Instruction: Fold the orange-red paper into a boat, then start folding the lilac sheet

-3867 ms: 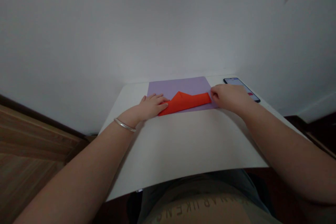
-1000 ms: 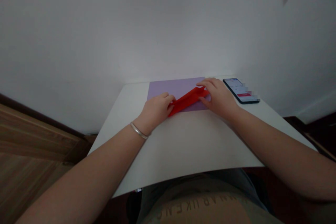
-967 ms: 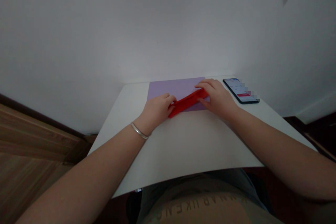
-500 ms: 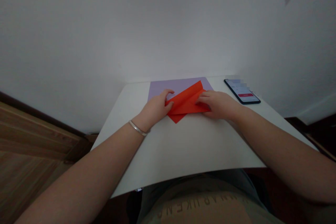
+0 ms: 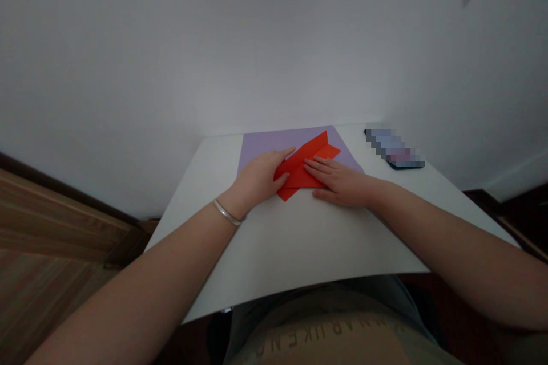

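A folded red paper [image 5: 309, 162] lies on a lilac sheet [image 5: 265, 144] at the far side of a white table [image 5: 299, 239]. My left hand [image 5: 257, 179], with a silver bangle at the wrist, rests on the paper's left end, fingers stretched out flat. Over the paper's near right part lies my right hand [image 5: 340, 182], fingers flat and pointing left, pressing the fold down. A narrow red flap sticks out past my fingers toward the wall.
A phone [image 5: 394, 149] lies face up at the table's far right, close to the wall. White walls meet in a corner just behind the table. Wooden floor [image 5: 47, 251] shows on the left.
The red paper went from a narrow strip to a wider folded shape and came nearer. My right hand slid down from the far end onto the fold and flattened.
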A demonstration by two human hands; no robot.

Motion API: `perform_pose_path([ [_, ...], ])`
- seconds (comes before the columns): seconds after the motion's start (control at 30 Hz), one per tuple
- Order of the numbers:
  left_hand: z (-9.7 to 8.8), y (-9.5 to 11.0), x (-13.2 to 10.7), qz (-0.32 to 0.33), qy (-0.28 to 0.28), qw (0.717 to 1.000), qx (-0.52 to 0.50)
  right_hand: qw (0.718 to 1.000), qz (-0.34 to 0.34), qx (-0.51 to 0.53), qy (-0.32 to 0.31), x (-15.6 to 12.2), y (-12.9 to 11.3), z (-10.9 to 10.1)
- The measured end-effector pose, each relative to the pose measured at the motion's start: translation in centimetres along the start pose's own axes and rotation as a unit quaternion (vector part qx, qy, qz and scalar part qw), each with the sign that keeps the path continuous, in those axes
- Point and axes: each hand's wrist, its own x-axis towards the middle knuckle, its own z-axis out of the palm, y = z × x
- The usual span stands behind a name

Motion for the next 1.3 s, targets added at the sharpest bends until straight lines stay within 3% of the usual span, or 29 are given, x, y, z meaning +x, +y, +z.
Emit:
perform_pose_path([
  [0.17,0.0,0.3,0.1,0.086,-0.034,0.992,0.082,0.999,0.039,0.008,-0.012,0.0,0.4,-0.2],
  [0.57,0.0,-1.0,0.3,0.111,-0.06,0.99,0.065,0.985,0.167,-0.04,0.03,0.0,2.7,-0.1],
  [0.67,0.4,-1.0,0.4,0.08,-0.056,0.995,0.02,0.989,0.118,-0.06,0.07,0.0,2.1,-0.5],
  [0.8,0.5,-0.3,0.6,-0.015,-0.037,0.998,-0.047,0.991,-0.045,-0.043,0.122,0.2,0.4,-1.6],
  [0.9,0.2,0.5,0.6,-0.089,-0.028,0.991,-0.095,0.984,-0.116,-0.044,0.129,0.4,-0.7,-1.9],
  [1.03,-0.1,1.1,0.4,-0.12,-0.048,0.983,-0.13,0.982,-0.131,-0.051,0.124,0.6,-0.9,-1.3],
  [1.2,0.1,1.0,0.5,-0.092,-0.06,0.982,-0.153,0.984,-0.128,-0.048,0.112,0.4,-0.4,-1.0],
  [1.3,0.5,0.7,0.7,-0.138,-0.039,0.961,-0.237,0.987,-0.115,-0.021,0.107,0.1,-0.5,-1.4],
])
